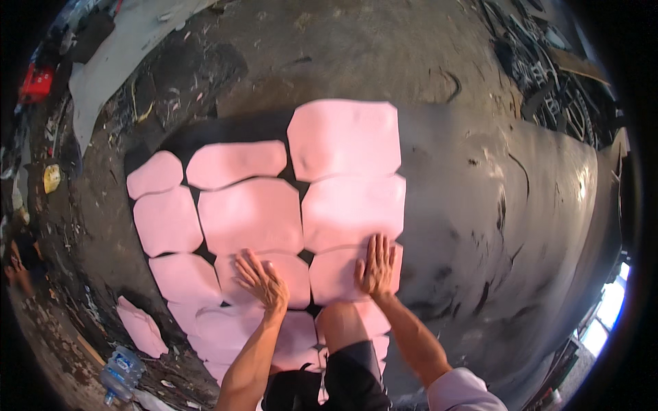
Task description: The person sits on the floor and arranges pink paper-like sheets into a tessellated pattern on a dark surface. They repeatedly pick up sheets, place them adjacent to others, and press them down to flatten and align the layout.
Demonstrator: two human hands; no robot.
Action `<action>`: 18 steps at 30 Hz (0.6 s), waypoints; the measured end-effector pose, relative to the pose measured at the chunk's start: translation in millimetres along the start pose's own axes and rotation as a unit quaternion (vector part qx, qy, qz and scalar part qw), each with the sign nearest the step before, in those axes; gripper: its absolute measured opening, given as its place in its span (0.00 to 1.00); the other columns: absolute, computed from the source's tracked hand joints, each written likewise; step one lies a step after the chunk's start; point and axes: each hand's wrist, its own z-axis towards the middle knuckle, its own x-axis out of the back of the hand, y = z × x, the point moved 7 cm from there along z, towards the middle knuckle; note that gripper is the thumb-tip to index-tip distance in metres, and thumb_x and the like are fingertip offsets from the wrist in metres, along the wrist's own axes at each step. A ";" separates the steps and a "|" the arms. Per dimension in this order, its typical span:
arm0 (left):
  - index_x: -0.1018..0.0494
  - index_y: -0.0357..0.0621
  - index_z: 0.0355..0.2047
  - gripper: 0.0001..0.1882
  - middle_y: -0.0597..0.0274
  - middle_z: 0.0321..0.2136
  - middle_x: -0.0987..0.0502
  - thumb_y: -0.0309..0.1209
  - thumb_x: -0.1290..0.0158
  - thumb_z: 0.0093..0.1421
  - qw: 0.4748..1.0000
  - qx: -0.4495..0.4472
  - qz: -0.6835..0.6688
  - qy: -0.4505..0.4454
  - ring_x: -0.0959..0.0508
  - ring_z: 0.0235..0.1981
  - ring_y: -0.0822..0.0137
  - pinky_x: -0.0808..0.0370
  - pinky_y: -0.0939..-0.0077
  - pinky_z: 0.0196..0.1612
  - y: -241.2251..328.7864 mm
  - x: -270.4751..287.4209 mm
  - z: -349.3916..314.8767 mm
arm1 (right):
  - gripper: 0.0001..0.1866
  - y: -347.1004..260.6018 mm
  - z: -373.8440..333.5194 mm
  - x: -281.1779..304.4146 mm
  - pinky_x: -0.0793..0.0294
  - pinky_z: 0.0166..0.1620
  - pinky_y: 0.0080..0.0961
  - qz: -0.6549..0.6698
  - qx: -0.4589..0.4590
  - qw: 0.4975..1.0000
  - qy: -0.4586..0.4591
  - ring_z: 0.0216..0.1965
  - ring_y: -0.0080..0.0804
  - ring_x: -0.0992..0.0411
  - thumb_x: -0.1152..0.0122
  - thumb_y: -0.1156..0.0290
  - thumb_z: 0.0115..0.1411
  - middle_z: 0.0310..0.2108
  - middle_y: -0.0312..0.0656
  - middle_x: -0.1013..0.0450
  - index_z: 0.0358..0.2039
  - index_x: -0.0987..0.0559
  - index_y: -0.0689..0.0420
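Pink flat panels [250, 214] with clipped corners lie side by side in rows on a large black sheet [473, 226]. My left hand [264, 281] rests with spread fingers on a panel in the middle column. My right hand [376, 266] lies flat on the pink panel in the right column, its fingertips near the seam with the panel beyond it. Neither hand holds anything. My knee [341, 325] is over the panels between my forearms. Narrow dark gaps show between the pieces. The nearest panels are partly hidden by my arms and legs.
A loose pink piece [142, 327] lies on the dirty floor at the left, near a clear plastic water bottle [122, 373]. A tangle of black scrap [558, 89] is piled at the far right. A pale sheet [113, 61] and a red object [37, 83] lie far left.
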 end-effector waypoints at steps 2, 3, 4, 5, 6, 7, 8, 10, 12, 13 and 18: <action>0.49 0.46 0.85 0.41 0.36 0.84 0.53 0.54 0.62 0.80 0.998 -0.060 -0.005 0.007 0.53 0.84 0.35 0.58 0.24 0.80 -6.5 8.0 -14.3 | 0.42 -6.0 -0.9 8.3 0.61 0.83 0.63 0.000 0.004 1.000 0.009 0.84 0.63 0.51 0.49 0.56 0.74 0.82 0.65 0.46 0.81 0.42 0.69; 0.48 0.44 0.85 0.42 0.36 0.84 0.53 0.52 0.59 0.79 0.996 -0.092 -0.009 0.014 0.52 0.84 0.35 0.57 0.23 0.79 -4.5 12.8 -15.6 | 0.41 -7.1 1.4 12.5 0.61 0.83 0.63 -0.012 0.007 1.000 0.006 0.84 0.63 0.51 0.50 0.57 0.74 0.82 0.65 0.46 0.81 0.42 0.69; 0.49 0.43 0.85 0.44 0.35 0.84 0.52 0.52 0.56 0.77 0.996 -0.085 -0.007 0.025 0.52 0.84 0.35 0.56 0.23 0.79 -1.3 18.2 -16.3 | 0.42 -9.7 0.5 11.5 0.61 0.83 0.63 -0.019 0.016 0.999 0.021 0.84 0.64 0.51 0.50 0.58 0.74 0.82 0.65 0.46 0.81 0.42 0.69; 0.49 0.43 0.85 0.44 0.35 0.84 0.52 0.52 0.55 0.76 0.994 -0.104 -0.024 0.038 0.52 0.84 0.35 0.56 0.23 0.79 13.0 17.0 -7.9 | 0.42 -3.0 -1.8 10.8 0.61 0.83 0.63 -0.029 0.014 0.999 0.038 0.84 0.64 0.51 0.50 0.58 0.74 0.82 0.65 0.46 0.81 0.42 0.69; 0.49 0.43 0.85 0.45 0.35 0.84 0.51 0.52 0.54 0.75 0.993 -0.109 -0.028 0.044 0.52 0.84 0.35 0.56 0.23 0.79 11.2 17.4 -11.0 | 0.42 -1.2 0.8 12.9 0.61 0.83 0.64 -0.020 0.004 1.000 0.009 0.84 0.64 0.52 0.50 0.59 0.73 0.82 0.66 0.47 0.81 0.42 0.69; 0.50 0.43 0.85 0.45 0.35 0.84 0.51 0.51 0.53 0.75 0.992 -0.119 -0.026 0.043 0.51 0.84 0.35 0.56 0.23 0.79 1.7 18.5 -18.6 | 0.42 -5.1 -0.2 11.8 0.60 0.83 0.63 -0.023 0.020 0.999 0.036 0.84 0.64 0.52 0.49 0.60 0.73 0.83 0.65 0.47 0.81 0.43 0.69; 0.50 0.43 0.85 0.46 0.35 0.84 0.51 0.51 0.52 0.74 0.991 -0.121 -0.019 0.048 0.51 0.84 0.35 0.56 0.23 0.79 0.9 18.0 -17.2 | 0.41 -6.6 3.1 12.9 0.59 0.83 0.62 -0.029 0.020 0.998 0.047 0.84 0.63 0.52 0.49 0.60 0.74 0.83 0.64 0.47 0.82 0.43 0.69; 0.50 0.44 0.85 0.47 0.36 0.84 0.51 0.50 0.50 0.73 0.990 -0.126 -0.007 0.058 0.51 0.84 0.36 0.56 0.23 0.79 -2.1 15.9 -19.9 | 0.41 -11.6 -0.6 12.9 0.58 0.83 0.60 -0.037 0.024 0.997 0.058 0.85 0.61 0.51 0.50 0.59 0.75 0.83 0.62 0.47 0.82 0.43 0.67; 0.50 0.46 0.85 0.47 0.38 0.84 0.51 0.52 0.50 0.73 0.990 -0.122 -0.010 0.067 0.52 0.84 0.38 0.56 0.24 0.80 -7.9 14.7 -23.0 | 0.41 -16.5 -1.3 13.4 0.57 0.83 0.58 -0.041 0.035 0.996 0.073 0.85 0.59 0.51 0.50 0.58 0.76 0.83 0.60 0.47 0.83 0.43 0.66; 0.50 0.47 0.85 0.47 0.38 0.84 0.51 0.53 0.50 0.73 0.989 -0.123 -0.014 0.076 0.52 0.85 0.39 0.57 0.25 0.80 -5.8 16.4 -20.9 | 0.41 -16.2 -0.3 14.3 0.56 0.83 0.58 -0.050 0.035 0.995 0.084 0.85 0.57 0.51 0.49 0.58 0.76 0.84 0.58 0.47 0.83 0.44 0.64; 0.50 0.47 0.85 0.52 0.39 0.85 0.54 0.57 0.47 0.69 0.981 -0.151 -0.056 0.109 0.55 0.85 0.39 0.58 0.23 0.80 4.6 22.5 -25.9 | 0.39 -11.8 -6.6 18.4 0.54 0.83 0.58 -0.082 0.041 0.987 0.132 0.86 0.52 0.53 0.51 0.57 0.79 0.85 0.53 0.48 0.84 0.46 0.59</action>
